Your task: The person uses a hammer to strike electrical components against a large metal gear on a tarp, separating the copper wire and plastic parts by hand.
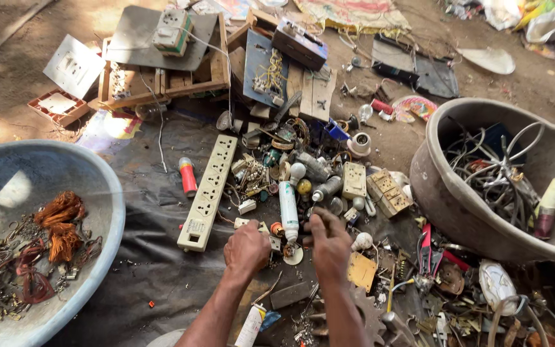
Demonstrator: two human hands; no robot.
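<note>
My left hand (246, 247) and my right hand (329, 245) are close together over a pile of electrical scrap on a dark sheet (149, 257). Both have curled fingers around a small part (284, 247) between them, near a round white disc (293, 255). The part itself is mostly hidden by my fingers. A white tube (288, 209) lies just beyond my hands. A long cream power strip (208, 191) lies to the left of my left hand.
A blue basin (107, 199) at left holds copper wire coils and metal bits. A grey tub (444, 199) at right holds tangled wire. Red-handled pliers (426, 247), a cream socket box (354, 179), bulbs, boards and wooden frames lie around.
</note>
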